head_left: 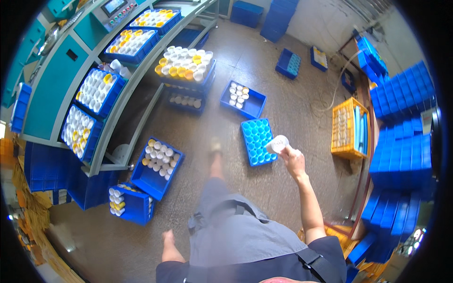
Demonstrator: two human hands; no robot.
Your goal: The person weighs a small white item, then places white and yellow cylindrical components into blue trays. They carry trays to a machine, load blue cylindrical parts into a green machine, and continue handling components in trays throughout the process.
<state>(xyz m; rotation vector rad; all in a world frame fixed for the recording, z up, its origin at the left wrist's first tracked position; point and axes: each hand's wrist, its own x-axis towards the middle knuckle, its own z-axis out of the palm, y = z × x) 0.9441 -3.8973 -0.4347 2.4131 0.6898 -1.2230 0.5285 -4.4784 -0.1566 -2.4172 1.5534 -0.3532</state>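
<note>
Left hand (168,237) low beside the grey clothing, seen from above and partly cut off by the body; impossible to tell whether spread or closed, and nothing seen in it. Face out of view; one foot (216,146) just visible ahead on the brown floor (283,94). Right hand (293,158) raised out in front, fingers curled round a white cylindrical cup (277,144), gripping it by its lower end, open mouth tilted up and to the left. Cup held in the air just right of a blue tray (257,141) of empty round cells lying on the floor, edges nearly overlapping in view. Two more blue crates (155,167) (243,100) of white and yellow cups on the floor nearby, a third (130,203) lower left. Four cup-filled crates along the curved grey bench (137,85) of the teal machine (52,89). One yellow basket (349,128) at right, beside tall stacks of blue crates (401,155), too many and too bent by the lens to count.
</note>
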